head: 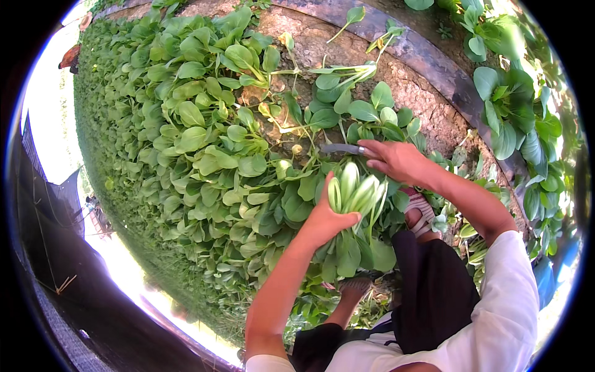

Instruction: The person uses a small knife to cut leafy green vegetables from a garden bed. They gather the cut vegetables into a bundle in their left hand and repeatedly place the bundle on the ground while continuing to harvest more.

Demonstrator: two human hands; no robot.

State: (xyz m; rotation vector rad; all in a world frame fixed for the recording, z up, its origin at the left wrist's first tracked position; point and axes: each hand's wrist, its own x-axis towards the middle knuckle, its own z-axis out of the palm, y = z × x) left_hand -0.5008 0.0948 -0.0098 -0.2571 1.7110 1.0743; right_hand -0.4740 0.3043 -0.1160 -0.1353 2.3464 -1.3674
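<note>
My left hand [327,218] is closed around a bunch of leafy greens [355,190], which look like bok choy. Their pale stalk ends point away from me, and the leaves hang down towards my body. In my right hand [395,160] is a small knife, its handle mostly hidden by my fingers. The grey knife blade [341,148] points left, low among the plants just beyond the bunch. Rooted greens [251,162] crowd the bed to the left of the blade.
Cut greens [346,74] and a loose leaf [355,15] lie on bare soil [418,83]. A dark plastic edging strip [446,74] curves along the bed, with more plants [506,107] beyond it. My sandaled foot [420,211] stands among the leaves. Dark netting [56,242] hangs at left.
</note>
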